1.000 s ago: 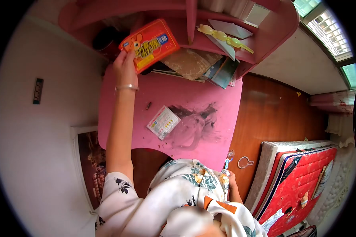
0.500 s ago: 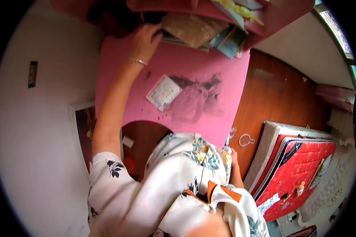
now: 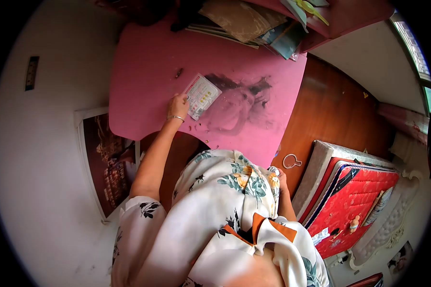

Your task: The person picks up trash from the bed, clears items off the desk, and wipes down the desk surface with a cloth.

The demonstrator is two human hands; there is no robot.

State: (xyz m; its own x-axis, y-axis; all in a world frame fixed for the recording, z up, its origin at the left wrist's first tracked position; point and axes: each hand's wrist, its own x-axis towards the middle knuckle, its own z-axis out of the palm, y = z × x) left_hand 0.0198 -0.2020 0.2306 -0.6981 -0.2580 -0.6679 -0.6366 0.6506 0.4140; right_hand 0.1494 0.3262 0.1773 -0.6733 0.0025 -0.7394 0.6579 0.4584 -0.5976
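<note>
On the pink desk (image 3: 143,71) lies a flat printed packet (image 3: 203,95), white with red and yellow marks. My left hand (image 3: 178,106), a bracelet at its wrist, is closed at the packet's left edge, fingertips on it. Dark smudges (image 3: 261,87) spread over the desktop just right of the packet. Low at my side, my right hand (image 3: 283,184) is partly hidden by the floral shirt (image 3: 210,179). Its fingers look curled around something pale that I cannot make out.
Papers and a brown folder (image 3: 242,21) fill the shelf at the desk's back. A small dark object (image 3: 178,72) lies left of the packet. A framed picture (image 3: 103,162) leans by the left wall. Stacked mattresses (image 3: 352,201) and a clear ring-shaped object (image 3: 292,161) are at right.
My left hand has come down from the shelf's left part to the packet's left edge. The view has shifted slightly. My right hand stays low at my side.
</note>
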